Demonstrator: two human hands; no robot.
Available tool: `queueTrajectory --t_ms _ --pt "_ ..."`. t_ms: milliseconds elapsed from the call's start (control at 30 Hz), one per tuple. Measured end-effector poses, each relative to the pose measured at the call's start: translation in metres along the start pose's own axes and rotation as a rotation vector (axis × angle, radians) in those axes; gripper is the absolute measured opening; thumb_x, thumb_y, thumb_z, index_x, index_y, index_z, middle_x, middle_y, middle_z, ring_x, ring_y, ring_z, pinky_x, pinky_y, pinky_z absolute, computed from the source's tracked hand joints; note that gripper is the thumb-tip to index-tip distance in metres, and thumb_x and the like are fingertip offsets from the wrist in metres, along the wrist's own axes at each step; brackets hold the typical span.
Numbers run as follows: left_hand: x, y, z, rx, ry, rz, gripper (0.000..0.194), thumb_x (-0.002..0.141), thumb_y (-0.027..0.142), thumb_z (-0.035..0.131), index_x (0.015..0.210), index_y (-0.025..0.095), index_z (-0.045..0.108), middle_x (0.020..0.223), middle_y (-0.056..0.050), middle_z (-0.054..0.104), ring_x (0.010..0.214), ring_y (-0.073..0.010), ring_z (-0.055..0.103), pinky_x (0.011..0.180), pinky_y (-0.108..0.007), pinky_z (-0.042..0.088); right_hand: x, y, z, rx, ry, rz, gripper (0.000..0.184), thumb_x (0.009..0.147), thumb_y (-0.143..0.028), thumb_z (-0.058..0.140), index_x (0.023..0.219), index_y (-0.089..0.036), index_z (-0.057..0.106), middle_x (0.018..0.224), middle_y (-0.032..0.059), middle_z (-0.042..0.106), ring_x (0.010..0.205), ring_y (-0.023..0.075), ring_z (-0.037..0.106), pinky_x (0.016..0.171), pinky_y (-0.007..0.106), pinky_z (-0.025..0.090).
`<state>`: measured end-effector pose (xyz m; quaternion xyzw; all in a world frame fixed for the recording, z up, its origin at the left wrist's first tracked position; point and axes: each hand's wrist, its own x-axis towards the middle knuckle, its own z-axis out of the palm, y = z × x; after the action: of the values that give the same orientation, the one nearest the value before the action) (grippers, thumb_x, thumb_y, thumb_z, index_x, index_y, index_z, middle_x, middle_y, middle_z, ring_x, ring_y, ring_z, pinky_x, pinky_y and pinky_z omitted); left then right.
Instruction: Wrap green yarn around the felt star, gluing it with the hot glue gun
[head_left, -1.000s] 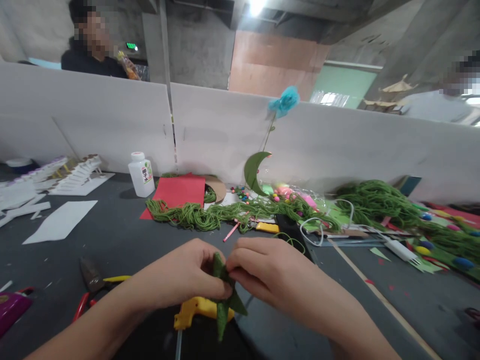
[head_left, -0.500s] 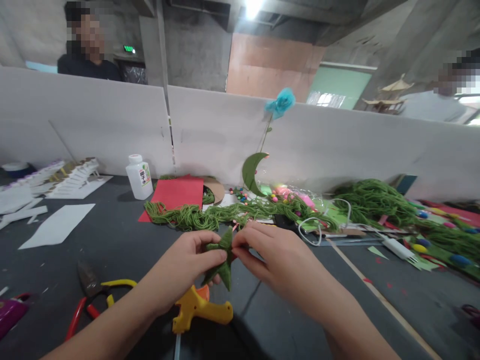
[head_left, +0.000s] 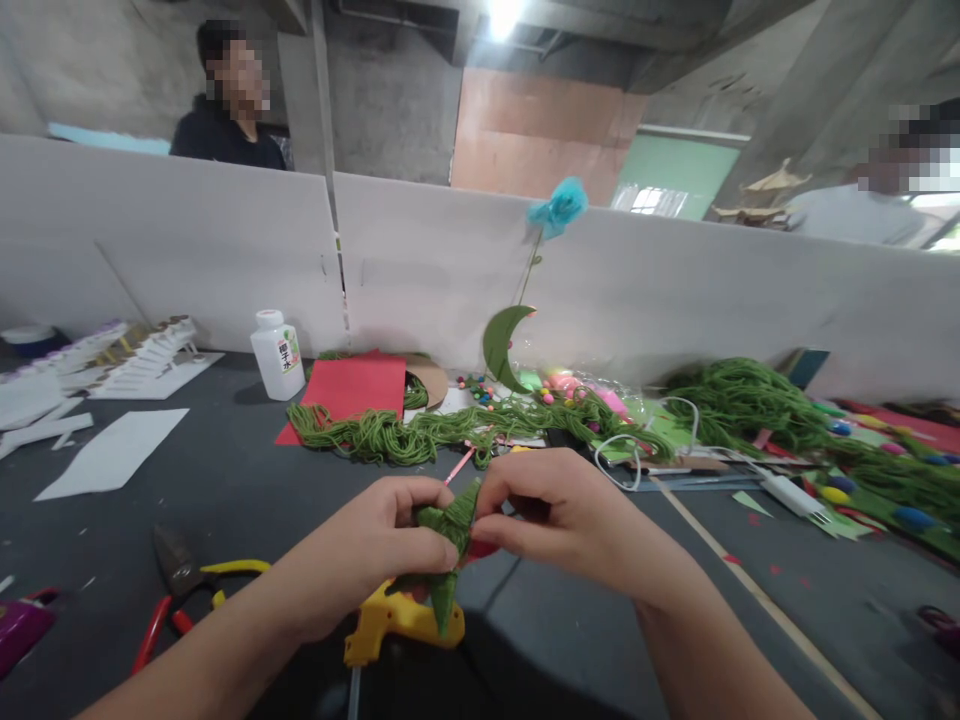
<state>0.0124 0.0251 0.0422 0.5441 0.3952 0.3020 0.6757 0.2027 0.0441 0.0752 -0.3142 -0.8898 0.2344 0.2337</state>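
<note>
A green star wrapped in yarn [head_left: 452, 522] is held in my left hand [head_left: 382, 545], the thumb across its front and the fingers behind. My right hand [head_left: 544, 510] is closed in a pinch at the star's right edge. What sits between those fingertips is hidden. A bit of red [head_left: 484, 549] shows beside the star, under the right fingers. Below the star lies a yellow glue gun [head_left: 401, 618], partly covered by the star's lower point. A thin pink stick [head_left: 460, 466] lies just behind the hands.
Pliers [head_left: 180, 575] with red and yellow handles lie at left. Behind my hands stretch green yarn [head_left: 367, 432], red sheet [head_left: 356, 385] and a white bottle [head_left: 277, 355]. A green crescent [head_left: 501, 347] carries a blue flower [head_left: 559, 207]. A white plug [head_left: 795, 497] lies right. Two people are beyond the partition.
The star has shifted slightly down and tilted in my left hand. My right hand's fingers have curled and more red shows beneath them. The person at the back left has moved right.
</note>
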Motion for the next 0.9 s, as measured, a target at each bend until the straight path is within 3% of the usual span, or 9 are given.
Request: queueTrajectory --t_ms 133,267,500,600,733,900 --pt "-0.001 0.002 0.001 0.15 0.067 0.035 0.012 0.065 0.026 0.065 0.073 0.019 0.06 0.058 0.006 0.05 0.052 -0.0099 0.045 0.05 -0.021 0.033 0.004 0.0 0.005 0.03 0.042 0.085 0.012 0.079 -0.022 0.062 0.068 -0.018 0.062 0.059 -0.0045 0.056 0.052 0.0069 0.046 0.049 0.019 0.035" --pt "0.001 0.002 0.002 0.289 0.154 0.104 0.003 0.068 0.021 0.057 0.067 0.018 0.057 0.057 0.006 0.044 0.053 -0.0102 0.041 0.051 -0.022 0.031 0.005 -0.001 0.009 -0.031 0.063 0.146 0.011 0.078 -0.021 0.062 0.067 -0.018 0.062 0.06 -0.0044 0.055 0.053 0.0072 0.045 0.049 0.02 0.034" --pt "0.007 -0.002 -0.002 0.156 0.137 0.071 0.011 0.067 0.026 0.063 0.071 0.016 0.063 0.059 0.003 0.049 0.055 -0.0118 0.044 0.054 -0.024 0.033 0.008 0.014 0.006 0.238 0.092 0.19 0.014 0.08 -0.025 0.059 0.068 -0.017 0.059 0.061 -0.0039 0.051 0.054 0.0077 0.042 0.049 0.021 0.033" --pt "0.01 -0.005 -0.002 0.064 0.144 0.045 0.011 0.064 0.024 0.067 0.068 0.015 0.064 0.06 0.001 0.055 0.057 -0.0124 0.048 0.056 -0.024 0.036 0.012 0.029 0.006 0.301 0.186 0.201 0.014 0.082 -0.028 0.055 0.073 -0.017 0.059 0.063 -0.003 0.053 0.053 0.0085 0.044 0.05 0.022 0.037" --pt "0.018 -0.009 -0.003 -0.022 0.246 0.093 0.014 0.064 0.026 0.069 0.064 0.015 0.06 0.058 0.003 0.055 0.055 -0.0116 0.05 0.054 -0.023 0.038 0.017 0.045 0.009 0.24 0.382 0.195 0.015 0.084 -0.023 0.043 0.082 -0.019 0.057 0.088 0.0034 0.059 0.083 0.0151 0.054 0.074 0.029 0.042" --pt "0.023 -0.01 -0.004 -0.054 0.354 0.187 0.022 0.067 0.034 0.07 0.073 0.016 0.06 0.065 0.001 0.062 0.061 -0.0144 0.058 0.063 -0.025 0.044 0.011 0.038 0.013 0.193 0.506 0.235 0.024 0.083 -0.018 0.032 0.061 -0.02 0.043 0.06 -0.0022 0.047 0.061 0.0134 0.047 0.062 0.027 0.039"
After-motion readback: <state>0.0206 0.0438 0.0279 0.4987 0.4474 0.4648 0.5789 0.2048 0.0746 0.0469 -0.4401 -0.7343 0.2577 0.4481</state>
